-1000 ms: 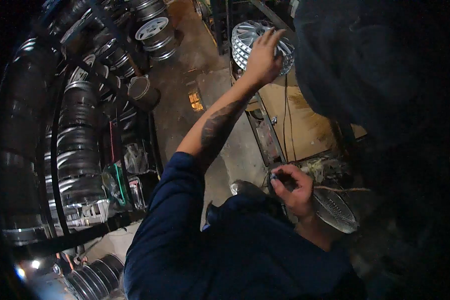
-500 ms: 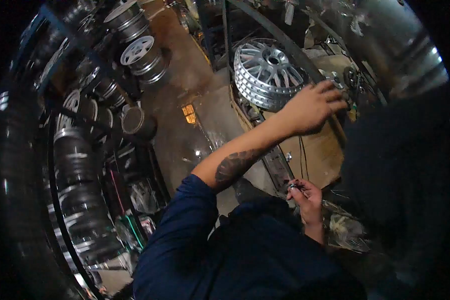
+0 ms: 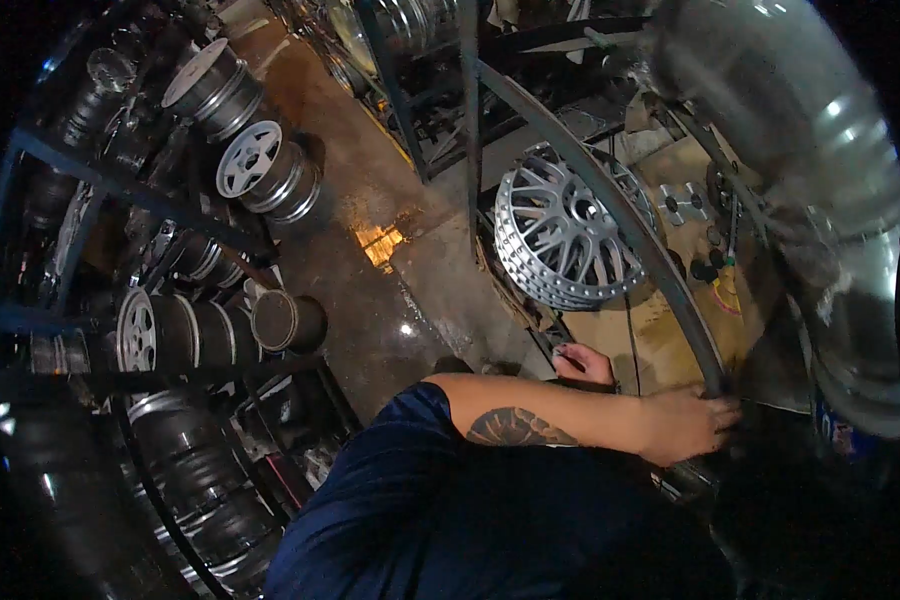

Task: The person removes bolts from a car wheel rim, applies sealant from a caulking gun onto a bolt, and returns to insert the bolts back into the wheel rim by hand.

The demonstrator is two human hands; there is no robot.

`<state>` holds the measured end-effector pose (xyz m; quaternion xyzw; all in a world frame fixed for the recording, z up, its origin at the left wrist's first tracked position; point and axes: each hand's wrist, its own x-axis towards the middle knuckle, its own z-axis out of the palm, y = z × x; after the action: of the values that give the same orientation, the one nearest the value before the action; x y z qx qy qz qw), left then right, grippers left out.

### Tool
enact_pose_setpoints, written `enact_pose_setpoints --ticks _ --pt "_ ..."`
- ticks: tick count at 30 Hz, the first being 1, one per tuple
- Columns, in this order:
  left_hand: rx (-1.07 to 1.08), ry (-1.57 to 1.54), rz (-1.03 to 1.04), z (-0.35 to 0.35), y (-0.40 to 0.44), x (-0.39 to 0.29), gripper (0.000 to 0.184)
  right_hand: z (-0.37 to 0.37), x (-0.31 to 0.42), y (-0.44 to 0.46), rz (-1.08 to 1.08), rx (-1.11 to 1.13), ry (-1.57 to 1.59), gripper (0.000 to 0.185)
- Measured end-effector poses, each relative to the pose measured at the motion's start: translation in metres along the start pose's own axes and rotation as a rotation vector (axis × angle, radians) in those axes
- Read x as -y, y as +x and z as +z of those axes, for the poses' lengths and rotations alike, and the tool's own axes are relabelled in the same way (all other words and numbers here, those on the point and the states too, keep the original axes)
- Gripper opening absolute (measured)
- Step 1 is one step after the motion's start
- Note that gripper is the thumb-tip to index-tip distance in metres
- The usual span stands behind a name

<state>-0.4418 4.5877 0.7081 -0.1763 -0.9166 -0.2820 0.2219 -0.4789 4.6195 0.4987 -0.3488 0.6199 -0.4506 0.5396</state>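
Observation:
My left hand (image 3: 685,425) is at the lower end of a dark curved metal bar (image 3: 660,260), its forearm stretched across my body. Its fingers are blurred and bend down by the bar; whether they grip it I cannot tell. Beyond this forearm, my right hand (image 3: 582,365) shows in part, thumb and fingers pinched together around something too small to make out. Just past that hand, a silver multi-spoke wheel rim part (image 3: 570,230) lies with stacked, hole-studded rings under it, partly behind the bar.
A brown board (image 3: 670,330) carries a small silver four-lobed metal part (image 3: 683,203) and black round pieces. Wheel rims (image 3: 255,165) stand on the floor and fill a rack at left. A large shiny cylindrical surface (image 3: 830,150) bounds the right. Blue frame posts (image 3: 470,130) rise ahead.
My left hand has come from beside the wheel down to the bar's lower end, toward my body. The view has shifted, and my right hand now shows beyond the left forearm.

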Motion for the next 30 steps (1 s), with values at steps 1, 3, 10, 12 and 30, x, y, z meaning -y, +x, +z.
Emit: enact_pose_setpoints --ticks 1,3,10,12,30 --pt "-0.031 -0.092 0.037 -0.014 -0.01 0.011 0.065 0.016 0.014 0.019 -0.058 0.005 0.001 0.026" --pt "0.232 -0.353 -0.058 -0.08 -0.034 0.033 0.066 0.039 0.041 0.059 0.021 0.076 -0.027 0.027" --pt "-0.076 -0.735 -0.474 -0.298 -0.28 0.181 0.049 0.136 0.136 0.22 -0.203 0.197 -0.1 0.026" --pt "-0.269 -0.703 -0.85 -0.354 -0.369 0.218 0.046 0.178 0.147 0.288 -0.23 0.236 -0.164 0.03" --pt "0.109 -0.452 -0.802 -0.519 -0.328 0.629 0.025 0.211 0.285 0.552 0.123 -0.383 0.02 0.032"
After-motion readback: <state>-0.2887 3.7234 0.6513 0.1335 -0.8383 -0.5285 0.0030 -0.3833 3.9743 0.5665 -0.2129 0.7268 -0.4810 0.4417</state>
